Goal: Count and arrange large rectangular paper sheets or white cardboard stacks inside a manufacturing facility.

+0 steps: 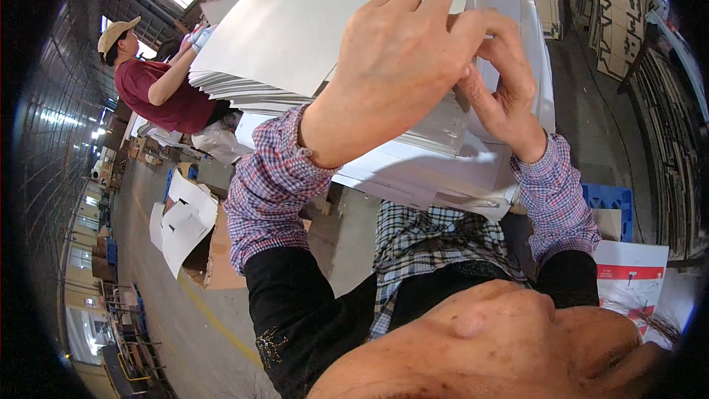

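A thick, fanned stack of large white card sheets (273, 26) lay in front of the person, its layered edge spread toward the left, above a lower pile of white sheets (384, 181) whose near edge jutted toward the person's body. The person's bare left hand (399, 52) reached across the near right part of the stack, its back upward and its fingers bent over the sheets. The bare right hand (513, 93) was just beside it at the right edge, fingers curled and thumb drawn in toward them as if in a pinch; whether card was caught between the tips could not be told, since the fingers hid the spot. Handling these sheets well seemed to call for a light grip at the edge, with the left palm steadying the top layers so that they would neither crease nor slide apart, and with the fingertips kept from running along the card edges. Beyond the far left side, a co-worker in a dark red shirt (159, 93) had gloved hands close to the same stack. As for containers, a red-and-white printed carton (628, 255) stood at the lower right, its contents out of sight, near a blue plastic crate or pallet (625, 203); brown cardboard (225, 259) at the left, perhaps a box, had white cut sheets (190, 222) against it.
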{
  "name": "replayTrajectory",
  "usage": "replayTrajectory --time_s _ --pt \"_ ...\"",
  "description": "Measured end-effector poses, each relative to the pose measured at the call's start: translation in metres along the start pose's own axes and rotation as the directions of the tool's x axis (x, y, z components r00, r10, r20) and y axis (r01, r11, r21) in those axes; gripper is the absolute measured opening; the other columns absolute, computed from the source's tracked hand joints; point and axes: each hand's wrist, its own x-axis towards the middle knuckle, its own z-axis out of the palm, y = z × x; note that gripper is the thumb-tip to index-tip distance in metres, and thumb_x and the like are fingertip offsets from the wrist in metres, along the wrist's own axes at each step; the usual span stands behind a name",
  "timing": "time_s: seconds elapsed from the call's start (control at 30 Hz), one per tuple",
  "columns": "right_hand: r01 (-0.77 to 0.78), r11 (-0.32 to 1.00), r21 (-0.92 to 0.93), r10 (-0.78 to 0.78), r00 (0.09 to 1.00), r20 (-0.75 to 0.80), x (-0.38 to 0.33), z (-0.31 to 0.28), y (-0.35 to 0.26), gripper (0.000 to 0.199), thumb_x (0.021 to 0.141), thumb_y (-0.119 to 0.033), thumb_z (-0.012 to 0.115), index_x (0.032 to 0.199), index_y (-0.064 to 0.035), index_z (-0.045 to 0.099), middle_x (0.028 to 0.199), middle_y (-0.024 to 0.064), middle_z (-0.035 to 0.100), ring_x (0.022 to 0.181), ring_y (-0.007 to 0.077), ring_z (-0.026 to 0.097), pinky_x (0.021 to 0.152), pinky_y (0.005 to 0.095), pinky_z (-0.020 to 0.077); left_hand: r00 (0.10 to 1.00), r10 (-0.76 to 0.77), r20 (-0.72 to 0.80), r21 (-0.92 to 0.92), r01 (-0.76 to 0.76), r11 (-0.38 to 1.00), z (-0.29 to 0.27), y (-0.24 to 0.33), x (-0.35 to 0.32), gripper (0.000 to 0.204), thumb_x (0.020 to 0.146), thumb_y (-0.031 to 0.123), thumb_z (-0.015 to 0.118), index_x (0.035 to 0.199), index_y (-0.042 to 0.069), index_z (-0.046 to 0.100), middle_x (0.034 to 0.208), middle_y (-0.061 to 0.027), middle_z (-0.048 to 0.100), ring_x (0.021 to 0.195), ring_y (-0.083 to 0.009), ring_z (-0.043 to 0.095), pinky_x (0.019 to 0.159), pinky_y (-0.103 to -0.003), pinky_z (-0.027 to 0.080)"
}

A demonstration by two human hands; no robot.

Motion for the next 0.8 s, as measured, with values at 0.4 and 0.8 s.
replayTrajectory --time_s 0.4,0.8 --pt "-0.186 0.919 0.348 0.176 0.982 0.062 -0.005 -0.008 0.013 0.02 0.098 -0.011 0.06 0.113 -0.0018 0.07 0.122 0.0128 0.065 0.124 0.0286 0.056 0.108 0.0398 0.0409 0.984 -0.049 0.174 -0.15 0.076 0.986 -0.028 -0.008 -0.013 0.011 0.084 0.008 0.072 0.089 0.004 0.064 0.08 -0.0087 0.058 0.077 -0.0299 0.059 0.064 -0.041 0.048" --pt "-0.168 0.968 0.184 0.189 0.976 -0.108 -0.002 0.001 -0.001 0.027 0.091 -0.012 0.069 0.116 -0.0014 0.064 0.122 0.0159 0.062 0.12 0.029 0.056 0.107 0.0385 0.0404 0.997 0.0 0.078 -0.047 0.004 0.999 -0.022 -0.003 -0.012 0.012 0.081 0.004 0.074 0.089 0.004 0.064 0.076 -0.0066 0.058 0.071 -0.0265 0.06 0.06 -0.038 0.049"
